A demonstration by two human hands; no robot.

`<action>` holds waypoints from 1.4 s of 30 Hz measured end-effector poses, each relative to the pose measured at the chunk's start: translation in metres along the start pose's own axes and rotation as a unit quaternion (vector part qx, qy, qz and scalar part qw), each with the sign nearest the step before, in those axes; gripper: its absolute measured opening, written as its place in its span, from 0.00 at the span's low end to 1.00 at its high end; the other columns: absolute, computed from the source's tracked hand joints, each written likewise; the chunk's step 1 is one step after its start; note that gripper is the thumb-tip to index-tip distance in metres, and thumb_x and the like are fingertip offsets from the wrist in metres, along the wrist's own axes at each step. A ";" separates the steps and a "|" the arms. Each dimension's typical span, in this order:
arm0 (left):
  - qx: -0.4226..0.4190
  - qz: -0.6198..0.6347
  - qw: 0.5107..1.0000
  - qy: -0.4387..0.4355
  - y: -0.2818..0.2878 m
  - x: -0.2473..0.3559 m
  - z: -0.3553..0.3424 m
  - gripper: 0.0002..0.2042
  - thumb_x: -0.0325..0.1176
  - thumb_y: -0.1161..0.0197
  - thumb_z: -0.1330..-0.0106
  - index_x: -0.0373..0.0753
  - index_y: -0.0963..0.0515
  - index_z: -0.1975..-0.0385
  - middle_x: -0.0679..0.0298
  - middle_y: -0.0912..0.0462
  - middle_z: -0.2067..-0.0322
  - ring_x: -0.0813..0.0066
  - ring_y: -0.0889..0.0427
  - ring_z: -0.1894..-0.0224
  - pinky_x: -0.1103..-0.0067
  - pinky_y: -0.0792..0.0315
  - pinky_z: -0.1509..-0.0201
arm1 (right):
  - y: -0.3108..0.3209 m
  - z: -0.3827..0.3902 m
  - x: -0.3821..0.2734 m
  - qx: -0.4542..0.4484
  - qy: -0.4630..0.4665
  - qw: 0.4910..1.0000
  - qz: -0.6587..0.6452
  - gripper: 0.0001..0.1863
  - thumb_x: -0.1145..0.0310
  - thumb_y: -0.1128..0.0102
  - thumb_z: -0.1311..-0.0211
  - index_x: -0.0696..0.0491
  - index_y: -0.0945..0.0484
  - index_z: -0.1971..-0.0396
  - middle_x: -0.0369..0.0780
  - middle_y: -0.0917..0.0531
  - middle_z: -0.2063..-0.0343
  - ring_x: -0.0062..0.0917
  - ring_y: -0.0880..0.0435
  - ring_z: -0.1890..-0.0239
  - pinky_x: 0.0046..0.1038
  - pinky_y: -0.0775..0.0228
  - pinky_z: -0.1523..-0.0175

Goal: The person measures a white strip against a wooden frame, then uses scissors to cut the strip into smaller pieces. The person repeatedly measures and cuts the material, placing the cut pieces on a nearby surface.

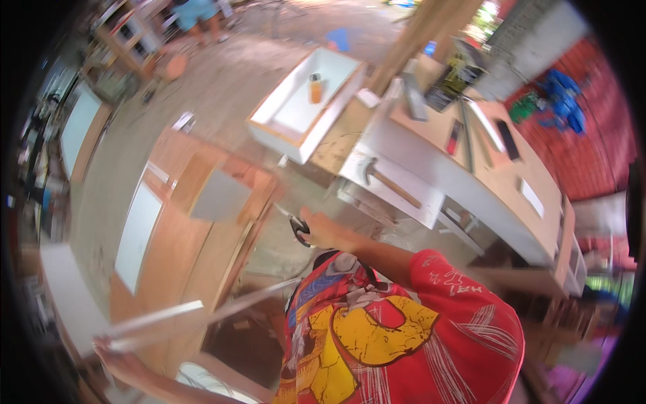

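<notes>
My right hand (pixel 326 231) is closed round the black handles of a pair of scissors (pixel 298 230), whose blades point away to the upper left. At the lower left, my left hand (pixel 114 360) is closed on the end of a long pale strip (pixel 235 308). The strip runs from that hand towards my red shirt, and motion blurs it. A shorter white strip (pixel 158 319) also extends from beside the left hand, over a brown wooden panel (pixel 208 259). Whether the two strips join cannot be made out.
A white open box (pixel 269 139) with an orange-filled glass (pixel 315 91) stands ahead. A hammer (pixel 397 186) lies on a white board to the right. Beyond it, a workbench (pixel 494 158) holds several tools. White panels (pixel 67 283) stand at the left.
</notes>
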State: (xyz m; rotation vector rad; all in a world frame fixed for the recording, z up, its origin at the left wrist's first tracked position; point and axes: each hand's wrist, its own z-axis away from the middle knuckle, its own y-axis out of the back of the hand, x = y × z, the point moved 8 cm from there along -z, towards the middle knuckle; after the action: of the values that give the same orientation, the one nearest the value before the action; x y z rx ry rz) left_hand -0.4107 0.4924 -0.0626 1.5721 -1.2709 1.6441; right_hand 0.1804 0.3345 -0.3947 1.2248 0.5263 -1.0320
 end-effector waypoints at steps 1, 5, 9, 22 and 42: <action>-0.002 -0.007 1.000 -0.007 -0.012 -0.012 0.010 0.14 0.36 0.50 0.18 0.32 0.23 0.49 0.67 0.24 0.63 0.76 0.26 0.59 0.75 0.30 0.45 | 0.014 0.016 -0.001 0.021 -0.006 0.999 -0.035 0.24 0.61 0.29 0.39 0.54 0.30 0.49 0.52 0.15 0.63 0.54 0.15 0.57 0.49 0.25 0.56; -0.062 0.137 0.987 0.057 -0.044 -0.068 0.051 0.16 0.39 0.44 0.21 0.36 0.27 0.43 0.68 0.26 0.74 0.81 0.28 0.74 0.83 0.29 0.69 | 0.088 0.114 -0.002 0.343 -0.045 0.938 -0.005 0.18 0.67 0.34 0.37 0.52 0.29 0.51 0.57 0.16 0.61 0.56 0.16 0.57 0.48 0.23 0.53; -0.139 0.189 0.959 0.157 -0.077 -0.111 0.045 0.16 0.34 0.46 0.22 0.38 0.29 0.39 0.68 0.28 0.75 0.83 0.32 0.80 0.85 0.39 0.81 | 0.188 0.220 0.018 0.583 -0.113 0.804 0.027 0.13 0.72 0.35 0.36 0.57 0.28 0.55 0.53 0.16 0.66 0.48 0.14 0.62 0.43 0.24 0.57; -0.366 0.280 0.861 0.216 -0.293 -0.150 0.192 0.15 0.37 0.46 0.19 0.36 0.31 0.41 0.62 0.29 0.61 0.70 0.32 0.62 0.73 0.32 0.59 | 0.422 0.302 0.166 0.527 -0.202 0.800 0.205 0.16 0.80 0.37 0.40 0.57 0.28 0.52 0.55 0.17 0.62 0.56 0.17 0.57 0.49 0.27 0.53; -0.518 0.001 0.819 0.247 -0.467 -0.225 0.431 0.29 0.61 0.53 0.22 0.48 0.36 0.31 0.63 0.30 0.39 0.67 0.31 0.38 0.64 0.41 0.29 | 0.341 0.184 0.005 0.348 0.060 0.934 -0.056 0.29 0.62 0.24 0.41 0.55 0.23 0.41 0.48 0.17 0.47 0.40 0.18 0.42 0.39 0.28 0.36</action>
State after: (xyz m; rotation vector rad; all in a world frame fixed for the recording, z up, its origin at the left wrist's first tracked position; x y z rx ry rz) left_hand 0.2340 0.3583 -0.2066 0.4316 -1.4535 0.9122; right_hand 0.4421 0.1584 -0.1690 1.9102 0.3263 -1.3012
